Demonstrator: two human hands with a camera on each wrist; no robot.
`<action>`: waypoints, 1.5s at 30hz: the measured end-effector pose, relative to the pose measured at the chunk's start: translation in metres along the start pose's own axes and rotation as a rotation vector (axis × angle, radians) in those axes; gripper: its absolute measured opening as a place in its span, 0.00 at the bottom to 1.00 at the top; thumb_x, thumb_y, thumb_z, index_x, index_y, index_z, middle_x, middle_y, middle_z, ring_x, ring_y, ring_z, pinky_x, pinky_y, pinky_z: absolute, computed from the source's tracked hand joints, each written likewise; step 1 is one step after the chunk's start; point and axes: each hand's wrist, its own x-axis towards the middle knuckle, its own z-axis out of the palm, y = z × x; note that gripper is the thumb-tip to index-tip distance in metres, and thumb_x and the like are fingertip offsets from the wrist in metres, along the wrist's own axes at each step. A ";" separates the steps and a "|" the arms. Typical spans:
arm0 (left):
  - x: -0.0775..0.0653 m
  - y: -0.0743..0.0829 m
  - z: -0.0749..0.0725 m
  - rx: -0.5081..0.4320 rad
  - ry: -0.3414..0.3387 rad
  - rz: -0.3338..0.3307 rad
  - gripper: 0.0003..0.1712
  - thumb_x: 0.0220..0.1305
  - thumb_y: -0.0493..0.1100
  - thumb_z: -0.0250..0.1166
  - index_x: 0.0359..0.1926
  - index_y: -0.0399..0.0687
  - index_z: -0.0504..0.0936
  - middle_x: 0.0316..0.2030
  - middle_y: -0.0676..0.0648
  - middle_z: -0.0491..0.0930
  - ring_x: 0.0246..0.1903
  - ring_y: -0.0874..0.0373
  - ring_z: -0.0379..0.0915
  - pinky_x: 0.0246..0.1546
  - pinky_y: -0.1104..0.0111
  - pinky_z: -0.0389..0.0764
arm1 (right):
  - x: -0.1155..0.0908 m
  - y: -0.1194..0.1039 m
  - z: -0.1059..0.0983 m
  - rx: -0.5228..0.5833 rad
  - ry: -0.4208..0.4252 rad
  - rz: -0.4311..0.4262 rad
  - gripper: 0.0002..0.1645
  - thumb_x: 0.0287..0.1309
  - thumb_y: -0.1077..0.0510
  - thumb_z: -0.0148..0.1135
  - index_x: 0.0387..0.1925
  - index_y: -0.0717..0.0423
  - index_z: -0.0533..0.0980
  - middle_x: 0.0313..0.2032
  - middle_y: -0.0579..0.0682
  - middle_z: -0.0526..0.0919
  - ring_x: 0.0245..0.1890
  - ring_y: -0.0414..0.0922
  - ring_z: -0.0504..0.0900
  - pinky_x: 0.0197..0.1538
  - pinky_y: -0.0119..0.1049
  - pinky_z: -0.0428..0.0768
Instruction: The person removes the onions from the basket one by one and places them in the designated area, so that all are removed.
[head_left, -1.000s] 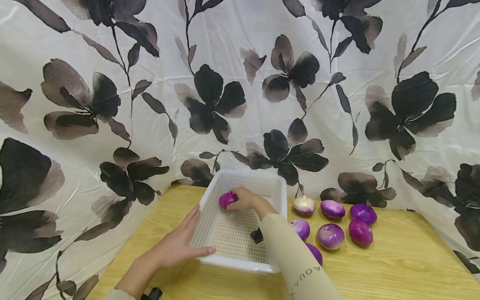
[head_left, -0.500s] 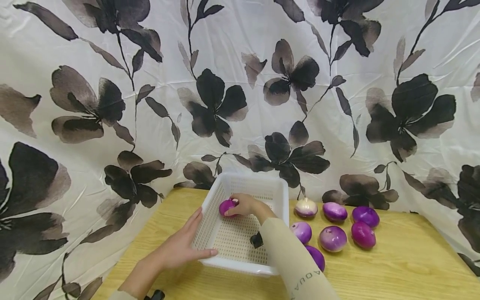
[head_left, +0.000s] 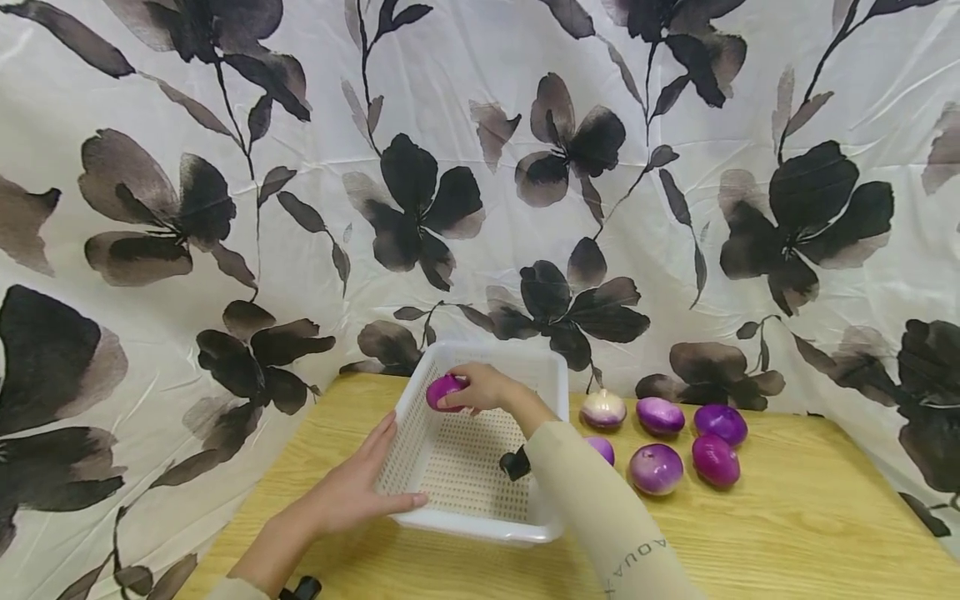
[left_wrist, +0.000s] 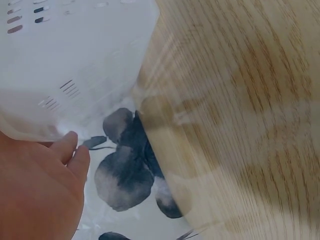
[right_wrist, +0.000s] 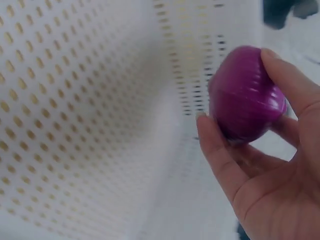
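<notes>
My right hand [head_left: 487, 387] pinches a shiny red onion [head_left: 441, 392] inside a white perforated plastic basket [head_left: 517, 530], near its far left corner. In the right wrist view, the thumb and fingers hold the onion [right_wrist: 245, 95] from its sides, over the slotted basket wall [right_wrist: 192, 60]. My left hand [head_left: 352, 496] lies against the basket's left side, its fingers stretched along the outer wall and its thumb at the near rim. The left wrist view has the left hand [left_wrist: 45, 185] with its fingertips right at the basket's rim.
Right of the basket, several more onions lie on the wooden table [head_left: 795, 500], among them a pale one [head_left: 603, 409] and a magenta one [head_left: 716, 460]. The right sleeve [head_left: 592, 508] crosses the basket's right rim. A flower-printed cloth [head_left: 480, 292] hangs behind the table.
The right hand with the onion first dips toward the basket floor, then rises again toward the far end. The left hand keeps its place. The sleeve now covers the nearest loose onion.
</notes>
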 end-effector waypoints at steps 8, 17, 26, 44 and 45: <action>0.005 0.002 -0.005 0.019 0.004 0.015 0.73 0.53 0.78 0.67 0.82 0.39 0.43 0.82 0.44 0.36 0.76 0.34 0.51 0.70 0.38 0.62 | -0.028 -0.023 -0.033 -0.006 0.074 -0.030 0.37 0.66 0.51 0.69 0.70 0.62 0.69 0.54 0.60 0.82 0.43 0.49 0.85 0.44 0.41 0.88; 0.004 0.000 -0.003 0.007 0.012 0.016 0.74 0.53 0.78 0.67 0.82 0.38 0.43 0.82 0.42 0.36 0.76 0.33 0.50 0.70 0.37 0.61 | -0.075 -0.032 -0.050 -0.123 0.168 -0.093 0.37 0.64 0.48 0.70 0.69 0.59 0.72 0.56 0.56 0.82 0.51 0.49 0.81 0.52 0.41 0.84; 0.003 0.000 -0.003 0.029 0.020 0.023 0.73 0.54 0.77 0.67 0.81 0.38 0.43 0.82 0.42 0.37 0.75 0.32 0.52 0.68 0.36 0.63 | -0.119 -0.009 -0.053 -0.185 0.192 -0.154 0.40 0.63 0.45 0.71 0.69 0.62 0.71 0.53 0.55 0.84 0.46 0.46 0.81 0.47 0.39 0.83; 0.001 0.002 0.002 0.000 0.014 0.016 0.73 0.54 0.77 0.68 0.81 0.36 0.43 0.82 0.40 0.37 0.75 0.32 0.51 0.68 0.36 0.63 | -0.198 0.052 -0.059 -0.176 0.257 -0.083 0.40 0.63 0.47 0.72 0.69 0.64 0.72 0.57 0.57 0.82 0.52 0.50 0.82 0.55 0.47 0.83; 0.001 0.002 0.001 0.002 0.015 0.016 0.73 0.54 0.77 0.68 0.81 0.36 0.43 0.82 0.40 0.37 0.75 0.32 0.50 0.68 0.36 0.63 | -0.202 0.055 -0.060 -0.179 0.260 -0.087 0.39 0.63 0.47 0.72 0.68 0.63 0.72 0.58 0.57 0.81 0.53 0.50 0.82 0.56 0.48 0.82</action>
